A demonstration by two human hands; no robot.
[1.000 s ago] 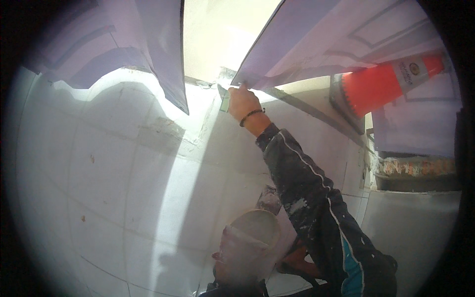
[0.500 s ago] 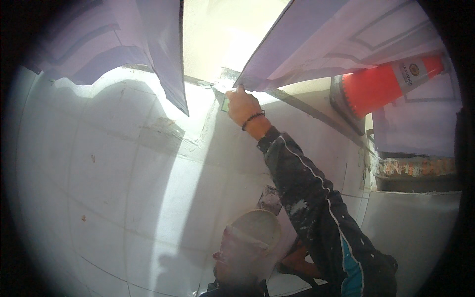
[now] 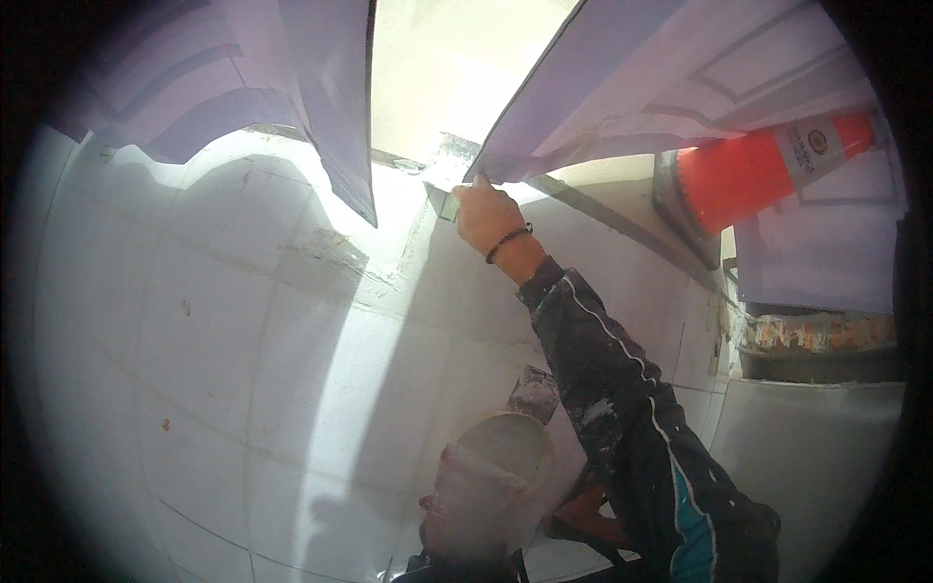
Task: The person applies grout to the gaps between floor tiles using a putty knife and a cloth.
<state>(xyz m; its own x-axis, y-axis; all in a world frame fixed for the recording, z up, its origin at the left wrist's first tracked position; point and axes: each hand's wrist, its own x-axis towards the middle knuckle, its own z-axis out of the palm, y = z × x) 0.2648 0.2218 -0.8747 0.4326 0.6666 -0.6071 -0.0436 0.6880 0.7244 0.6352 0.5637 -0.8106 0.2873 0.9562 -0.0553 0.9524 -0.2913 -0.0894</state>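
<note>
My right hand (image 3: 489, 222), with a dark bracelet at the wrist, reaches forward and pinches the lower corner of a thin purple curtain (image 3: 593, 97). Just left of its fingers shows a small flat green-and-grey piece (image 3: 448, 207); whether the hand holds it too I cannot tell. Low in the middle, my left hand (image 3: 449, 491) is closed against a round pale tub (image 3: 505, 445), its fingers partly hidden and hazy. Beyond the tub's rim, a dusty, smeared rectangular piece (image 3: 534, 391) sticks out beside my right sleeve.
Another purple curtain (image 3: 335, 97) hangs at the left, with a sunlit gap between the two. An orange cone (image 3: 743, 185) with a grey band and dark base leans in at the right. Pale floor tiles (image 3: 214, 350) spread below. Broken, rough masonry (image 3: 821, 333) lies at the right.
The whole view has shifted very slightly, moving things a little rightward. My right hand keeps its pinch on the curtain corner, and the left stays at the tub.
</note>
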